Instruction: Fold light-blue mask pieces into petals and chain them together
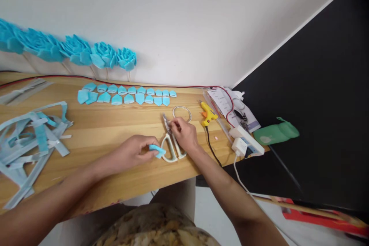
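Between the thumb and fingers of my left hand (135,153) is a small folded piece of light-blue felt (157,149), just left of the scissors. My right hand (185,134) has its fingers closed on the scissors (166,123) near the pivot, partly hiding them. The scissors lie on the wooden table (115,165), blades pointing away from me and white looped handles towards me. Beyond my right hand lies a pale ring (174,111). Cut blue felt petals (117,100) form two rows farther back.
Blue felt flowers (76,50) on thin stems lean along the wall. Leftover felt strips (42,138) are heaped at left. To the right are a yellow glue gun (209,114), papers (227,103), a power strip (253,144) with cords and a green pouch (276,134).
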`<state>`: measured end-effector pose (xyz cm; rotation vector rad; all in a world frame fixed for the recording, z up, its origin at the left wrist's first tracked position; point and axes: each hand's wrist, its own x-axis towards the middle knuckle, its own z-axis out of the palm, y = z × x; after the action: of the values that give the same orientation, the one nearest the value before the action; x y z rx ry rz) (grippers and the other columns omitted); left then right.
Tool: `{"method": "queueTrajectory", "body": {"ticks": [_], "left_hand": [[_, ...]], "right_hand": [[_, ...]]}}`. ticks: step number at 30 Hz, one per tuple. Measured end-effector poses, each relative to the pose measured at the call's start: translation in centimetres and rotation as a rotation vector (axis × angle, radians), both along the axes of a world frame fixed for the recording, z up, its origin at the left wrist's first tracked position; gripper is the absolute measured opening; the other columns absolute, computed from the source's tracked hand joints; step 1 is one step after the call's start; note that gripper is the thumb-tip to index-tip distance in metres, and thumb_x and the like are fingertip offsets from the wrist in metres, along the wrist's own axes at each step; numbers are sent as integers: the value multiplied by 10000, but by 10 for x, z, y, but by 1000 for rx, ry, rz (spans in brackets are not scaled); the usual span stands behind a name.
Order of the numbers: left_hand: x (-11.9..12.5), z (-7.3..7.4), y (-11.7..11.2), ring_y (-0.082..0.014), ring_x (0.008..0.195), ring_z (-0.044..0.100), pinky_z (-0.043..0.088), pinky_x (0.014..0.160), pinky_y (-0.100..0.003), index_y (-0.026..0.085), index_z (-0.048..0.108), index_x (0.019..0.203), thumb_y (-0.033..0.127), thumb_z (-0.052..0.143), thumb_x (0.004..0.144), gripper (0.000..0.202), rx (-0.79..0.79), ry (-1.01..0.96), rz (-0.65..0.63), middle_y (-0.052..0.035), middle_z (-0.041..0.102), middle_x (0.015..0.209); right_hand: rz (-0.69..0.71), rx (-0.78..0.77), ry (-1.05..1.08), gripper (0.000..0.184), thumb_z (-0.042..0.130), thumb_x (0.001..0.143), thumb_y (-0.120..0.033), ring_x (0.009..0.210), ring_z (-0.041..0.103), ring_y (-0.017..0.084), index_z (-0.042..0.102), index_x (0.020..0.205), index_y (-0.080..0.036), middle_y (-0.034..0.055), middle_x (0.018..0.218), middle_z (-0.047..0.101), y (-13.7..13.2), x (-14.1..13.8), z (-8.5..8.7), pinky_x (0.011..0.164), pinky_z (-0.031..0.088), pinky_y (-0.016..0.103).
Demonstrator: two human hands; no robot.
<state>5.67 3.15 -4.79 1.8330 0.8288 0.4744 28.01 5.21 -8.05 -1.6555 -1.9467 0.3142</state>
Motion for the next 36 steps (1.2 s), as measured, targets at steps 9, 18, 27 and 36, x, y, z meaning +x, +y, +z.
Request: {"method": "queueTrajectory", "body": {"ticks": [9,18,27,36], "left_hand": [[-18,2,20,-117,583,562,421,545,-223,166,559,747,432,586,797,272,-313,-215,332,-11,640,679],[-23,5,27,-93,501,541,378,469,-203,164,527,720,443,612,768,295,-400,-317,408,-3,627,616],[-21,1,26,-82,475,543,379,447,-191,157,546,742,365,611,781,221,-459,-359,426,-2,638,629],[-22,-2,27,-80,468,541,380,436,-190,154,547,734,344,620,790,212,-454,-376,428,-4,641,627]], "right_hand": [[180,288,142,144,502,896,-253,733,635,159,636,943,-230,32,866,707,-1,-15,40,704,501,301],[551,530,-13,219,542,873,-153,815,609,169,666,1015,-265,30,853,686,18,-58,55,717,486,319],[548,609,-88,272,562,854,-116,763,590,174,672,1052,-267,36,842,685,13,-56,37,664,475,320],[558,621,-136,254,558,859,-129,753,571,176,675,1049,-251,38,840,684,17,-55,30,666,468,322]]}}
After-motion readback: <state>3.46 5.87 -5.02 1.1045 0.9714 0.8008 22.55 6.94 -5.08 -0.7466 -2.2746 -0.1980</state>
